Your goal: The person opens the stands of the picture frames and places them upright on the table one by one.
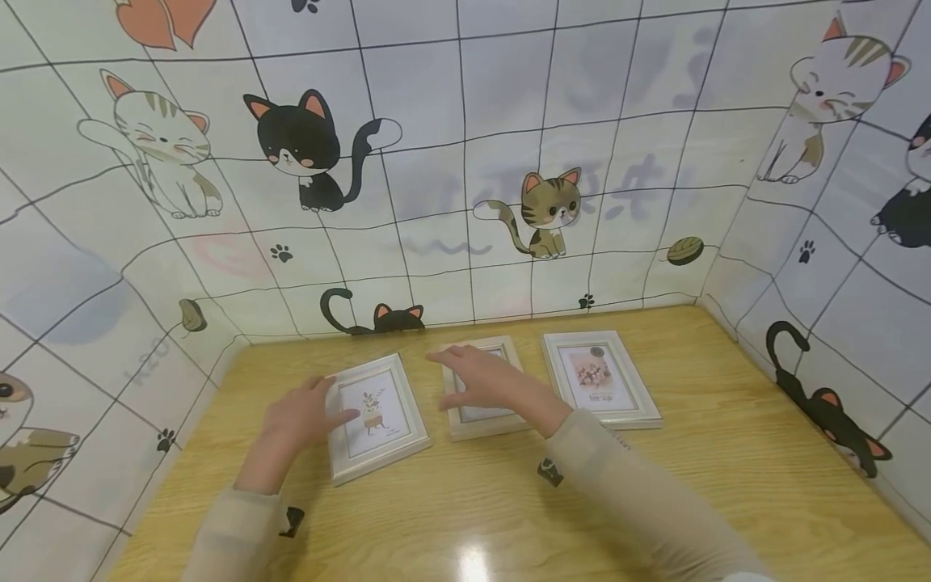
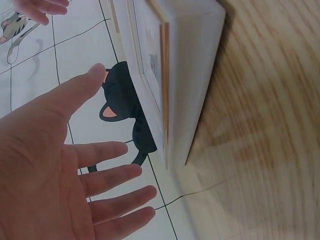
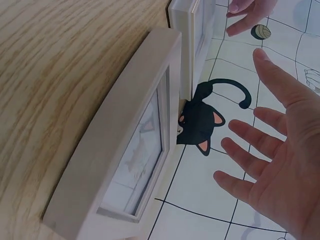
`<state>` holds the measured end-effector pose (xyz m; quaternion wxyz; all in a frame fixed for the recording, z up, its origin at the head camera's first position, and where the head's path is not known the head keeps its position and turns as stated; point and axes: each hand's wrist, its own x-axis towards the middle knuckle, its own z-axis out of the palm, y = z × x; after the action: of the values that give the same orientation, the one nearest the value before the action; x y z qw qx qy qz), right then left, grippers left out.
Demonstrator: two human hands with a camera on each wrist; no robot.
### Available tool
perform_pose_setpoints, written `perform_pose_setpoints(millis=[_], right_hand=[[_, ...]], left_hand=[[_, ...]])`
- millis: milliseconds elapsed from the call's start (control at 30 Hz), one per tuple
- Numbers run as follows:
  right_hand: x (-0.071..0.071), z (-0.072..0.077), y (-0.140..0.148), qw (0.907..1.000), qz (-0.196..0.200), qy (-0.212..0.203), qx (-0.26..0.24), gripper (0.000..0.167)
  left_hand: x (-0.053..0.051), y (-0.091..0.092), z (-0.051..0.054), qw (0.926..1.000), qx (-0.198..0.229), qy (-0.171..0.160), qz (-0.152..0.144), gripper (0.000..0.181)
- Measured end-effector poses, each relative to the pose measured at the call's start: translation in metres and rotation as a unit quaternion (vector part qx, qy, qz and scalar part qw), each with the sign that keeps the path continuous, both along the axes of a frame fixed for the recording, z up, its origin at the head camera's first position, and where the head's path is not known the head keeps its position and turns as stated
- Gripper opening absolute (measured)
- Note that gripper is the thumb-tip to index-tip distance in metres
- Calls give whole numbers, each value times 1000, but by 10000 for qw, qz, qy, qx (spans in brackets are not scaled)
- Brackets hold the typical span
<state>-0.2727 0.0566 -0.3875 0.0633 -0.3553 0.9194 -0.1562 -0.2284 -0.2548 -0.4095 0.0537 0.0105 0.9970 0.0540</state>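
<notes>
Three white picture frames lie face up on the wooden table. The left picture frame [image 1: 378, 412] shows a potted plant and sits a little askew. My left hand [image 1: 300, 416] hovers at its left edge, and the left wrist view shows that hand [image 2: 85, 150] with fingers spread, apart from the frame. Over the middle picture frame [image 1: 487, 424] is my right hand [image 1: 483, 380], hiding much of its picture. In the right wrist view this hand [image 3: 280, 150] has extended fingers and holds nothing. The right picture frame [image 1: 600, 380] carries a pink flower print.
The wooden table [image 1: 465, 501] meets a back wall [image 1: 429, 178] covered in a cat-and-grid print. Similar printed walls stand at the left and right sides. A small dark paw mark [image 1: 550, 471] shows beside my right sleeve.
</notes>
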Motion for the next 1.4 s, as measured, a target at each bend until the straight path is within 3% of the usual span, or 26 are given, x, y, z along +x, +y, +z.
perform_pose_setpoints(millis=[267, 767, 1100, 1200, 1400], right_hand=[[-1, -8, -5, 9999, 102, 18, 61, 85], [4, -12, -14, 9998, 138, -124, 41, 81], [4, -15, -16, 9998, 189, -46, 105, 79], [5, -15, -16, 9997, 180, -27, 139, 79], [5, -16, -15, 9997, 193, -30, 119, 79]], left_hand=[[0, 0, -7, 9996, 122, -172, 204, 88], [3, 0, -10, 9977, 346, -287, 505, 83], [6, -2, -14, 9931, 630, -327, 933, 60], [6, -2, -15, 9919, 705, -350, 997, 48], [5, -1, -20, 9903, 769, -433, 1073, 41]])
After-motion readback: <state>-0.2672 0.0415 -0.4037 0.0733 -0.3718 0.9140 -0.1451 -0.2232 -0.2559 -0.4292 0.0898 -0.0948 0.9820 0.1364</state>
